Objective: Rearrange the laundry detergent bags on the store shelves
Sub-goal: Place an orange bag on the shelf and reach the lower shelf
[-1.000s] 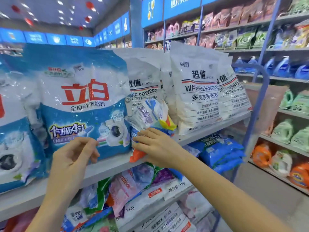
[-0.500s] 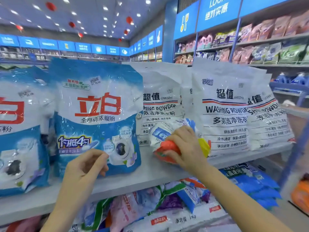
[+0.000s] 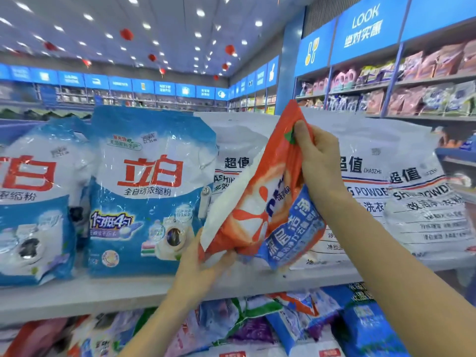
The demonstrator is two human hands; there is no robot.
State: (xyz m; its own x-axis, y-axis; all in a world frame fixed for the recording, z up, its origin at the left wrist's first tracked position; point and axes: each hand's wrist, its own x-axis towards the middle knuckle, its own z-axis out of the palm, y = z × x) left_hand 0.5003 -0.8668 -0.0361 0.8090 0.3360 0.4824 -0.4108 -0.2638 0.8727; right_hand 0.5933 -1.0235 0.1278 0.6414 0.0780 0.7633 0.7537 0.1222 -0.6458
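Across the middle of the frame runs the pale shelf (image 3: pixel 128 292), loaded with standing detergent bags. At left and centre left stand two big blue bags (image 3: pixel 152 191), upright and side by side. Behind the hands, from centre to the right edge, a row of large white washing powder bags (image 3: pixel 425 202) stands upright. Below the shelf lip, along the bottom of the frame, a jumble of smaller mixed bags (image 3: pixel 252 328) lies on a lower level.

In front of the white row, at centre, the orange and blue bag (image 3: pixel 268 210) is held clear of the shelf. Its long axis tilts from lower left up to upper right, top corner highest. The right hand (image 3: pixel 319 161) is clenched on that upper corner, fingers wrapped over the crumpled film. The left hand (image 3: pixel 203 264) grips the bottom left corner from underneath, thumb on the front face.

The bag hangs between both hands, so neither is nearer; the open shelf space lies just below its lower end, between the blue bags and the white ones. Setting it upright there would likely mean swinging the top leftward.
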